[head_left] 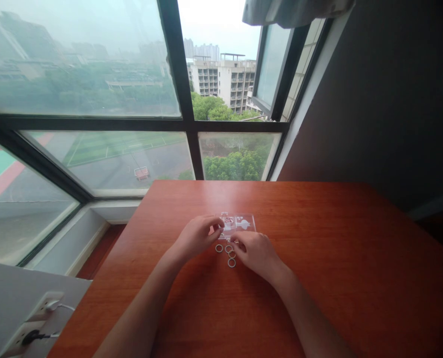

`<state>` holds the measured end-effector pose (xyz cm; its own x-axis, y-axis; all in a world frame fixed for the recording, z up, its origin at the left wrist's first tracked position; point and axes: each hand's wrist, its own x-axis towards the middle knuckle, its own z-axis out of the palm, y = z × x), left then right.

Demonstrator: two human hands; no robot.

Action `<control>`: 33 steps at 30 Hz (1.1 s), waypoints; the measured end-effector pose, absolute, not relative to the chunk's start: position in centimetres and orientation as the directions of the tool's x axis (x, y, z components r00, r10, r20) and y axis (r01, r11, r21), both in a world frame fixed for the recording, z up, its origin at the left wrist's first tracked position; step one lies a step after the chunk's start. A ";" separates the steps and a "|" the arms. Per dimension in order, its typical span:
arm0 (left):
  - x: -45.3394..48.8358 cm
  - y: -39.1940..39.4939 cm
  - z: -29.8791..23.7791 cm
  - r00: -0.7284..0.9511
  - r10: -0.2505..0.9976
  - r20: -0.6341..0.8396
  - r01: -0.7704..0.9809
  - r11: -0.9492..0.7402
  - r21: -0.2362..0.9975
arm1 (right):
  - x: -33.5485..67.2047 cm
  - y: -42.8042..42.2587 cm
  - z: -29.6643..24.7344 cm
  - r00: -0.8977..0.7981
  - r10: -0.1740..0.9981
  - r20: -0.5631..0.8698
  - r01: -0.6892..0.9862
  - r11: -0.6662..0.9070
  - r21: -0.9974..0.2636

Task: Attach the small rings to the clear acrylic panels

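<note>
A small clear plastic board (245, 223) with whitish printed figures lies flat on the reddish-brown table (318, 219). My left hand (199, 232) is at its left edge, fingers curled and thumb close to the index finger, apparently gripping that edge. Just below the board's front edge, my right hand (257, 251) has its thumb and fingers pinched together; what they hold, if anything, is too small to tell. Several pale rings lie between the hands, among them a separate left ring (219, 248) and a front ring (231, 262). The ones closest to my right fingertips overlap.
Large dark-framed windows (189, 89) stand behind the table, with one pane swung out at the right. A dark wall (374, 99) rises on the right. At lower left, wall sockets (31, 335) hold plugs with cables beside the table's left edge.
</note>
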<state>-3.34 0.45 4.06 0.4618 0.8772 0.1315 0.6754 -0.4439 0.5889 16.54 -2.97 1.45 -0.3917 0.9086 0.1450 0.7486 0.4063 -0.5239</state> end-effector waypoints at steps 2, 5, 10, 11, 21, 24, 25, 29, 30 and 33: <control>-3.1 0.4 4.2 0.481 0.870 0.104 0.622 -0.423 0.659 | 16.6 -2.9 1.4 -0.359 0.913 0.194 0.710 0.402 -0.578; -2.6 0.2 4.4 0.519 0.852 0.062 0.548 -0.388 0.741 | 16.6 -2.8 1.3 -0.315 0.920 0.233 0.660 0.389 -0.642; -2.4 0.1 4.3 0.545 0.837 0.054 0.510 -0.382 0.771 | 16.6 -2.6 1.1 -0.258 0.927 0.271 0.603 0.374 -0.705; -2.5 0.1 4.3 0.544 0.837 0.056 0.514 -0.386 0.766 | 16.6 -2.6 1.1 -0.256 0.927 0.275 0.597 0.375 -0.710; -3.9 0.8 3.9 0.428 0.894 0.133 0.731 -0.429 0.530 | 16.5 -2.7 1.1 -0.325 0.924 0.202 0.671 0.376 -0.639; -4.1 0.8 3.6 0.428 0.897 0.113 0.778 -0.429 0.458 | 15.8 -3.3 1.1 -0.399 0.903 0.158 0.697 0.410 -0.588; -4.1 0.8 3.5 0.428 0.898 0.106 0.787 -0.428 0.444 | 15.5 -3.4 1.0 -0.427 0.893 0.139 0.702 0.425 -0.571; -4.2 0.8 3.4 0.412 0.906 0.100 0.809 -0.414 0.419 | 14.5 -4.0 0.8 -0.518 0.854 0.054 0.723 0.471 -0.506; -4.2 0.8 3.4 0.408 0.908 0.100 0.811 -0.410 0.416 | 14.4 -4.0 0.8 -0.526 0.850 0.035 0.736 0.476 -0.482; -4.3 0.8 3.5 0.406 0.908 0.103 0.813 -0.410 0.414 | 14.3 -4.0 0.7 -0.513 0.858 -0.002 0.785 0.468 -0.405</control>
<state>-4.26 0.84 3.47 0.4058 0.9082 0.1028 0.8129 -0.4100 0.4135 14.31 -4.00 0.72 -0.5131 0.8583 -0.0021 0.7854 0.4685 -0.4046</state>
